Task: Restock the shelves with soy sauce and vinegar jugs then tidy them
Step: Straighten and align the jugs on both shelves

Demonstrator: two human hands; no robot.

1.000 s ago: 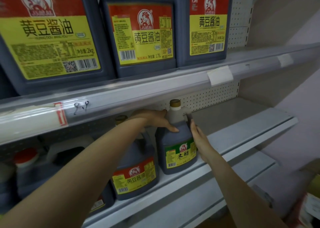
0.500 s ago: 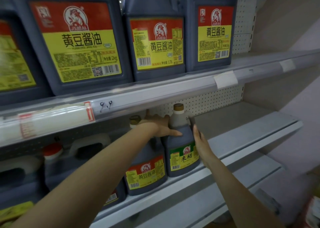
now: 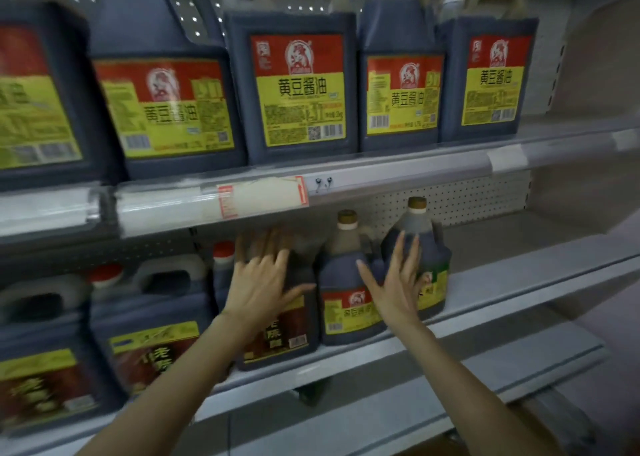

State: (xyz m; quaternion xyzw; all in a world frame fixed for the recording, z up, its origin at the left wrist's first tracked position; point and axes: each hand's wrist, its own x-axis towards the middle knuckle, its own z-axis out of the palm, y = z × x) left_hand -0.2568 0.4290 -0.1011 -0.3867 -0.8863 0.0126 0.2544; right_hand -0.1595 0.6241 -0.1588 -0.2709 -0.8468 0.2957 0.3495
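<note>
— Two hands, both spread open and gripping nothing; the left hand [image 3: 261,282] lies flat on a dark jug [image 3: 287,320], just left of the soy sauce jug [image 3: 346,296].

— And the right hand [image 3: 394,282]?

— Fingers apart, just right of that jug, in front of the green-labelled vinegar jug [image 3: 429,258]; whether it touches is unclear; both jugs stand upright on the lower shelf [image 3: 519,282], labels forward, so this looks like straightening the row.

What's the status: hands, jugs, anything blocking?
Left hand open, on a dark jug. Right hand open before green-label vinegar jug. Shelf rightward bare.
</note>
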